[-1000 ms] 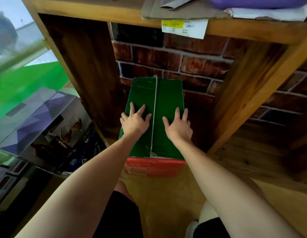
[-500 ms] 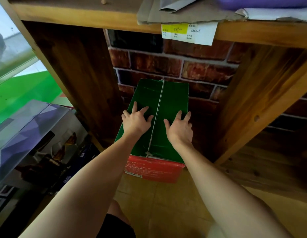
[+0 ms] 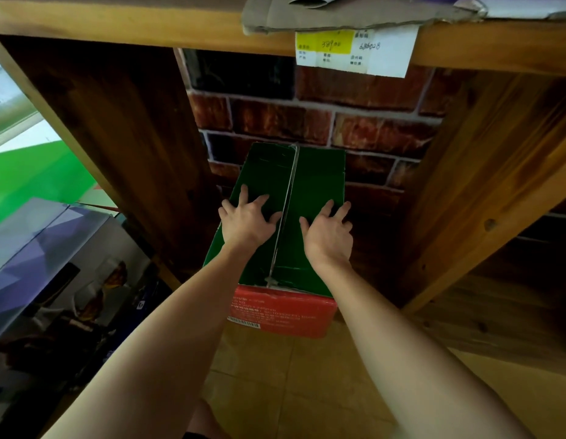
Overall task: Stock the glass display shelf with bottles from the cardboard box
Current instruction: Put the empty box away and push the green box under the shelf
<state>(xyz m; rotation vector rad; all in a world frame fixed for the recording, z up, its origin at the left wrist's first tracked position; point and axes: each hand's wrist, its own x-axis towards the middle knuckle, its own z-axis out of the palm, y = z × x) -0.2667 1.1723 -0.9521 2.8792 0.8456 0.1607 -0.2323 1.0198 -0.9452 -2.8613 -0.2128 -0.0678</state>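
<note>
- I see the cardboard box [image 3: 310,185], green on top and red at the near end, on the floor in a wooden shelf bay, its far end near the brick wall [image 3: 354,122].
- My left hand [image 3: 248,221] lies flat on the left flap, fingers spread and gripping nothing.
- My right hand [image 3: 329,234] lies on the right flap, fingers straight, just beside the taped seam [image 3: 284,217].
- Since 1 second ago, both palms have kept their places; the box sits deeper in the bay.
- A price label [image 3: 354,52] hangs from the shelf above.

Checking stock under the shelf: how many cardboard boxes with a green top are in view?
1. The box sits on the floor between the wooden uprights, against the brick wall, with the left hand and right hand on its closed top. Others may be hidden.
</note>
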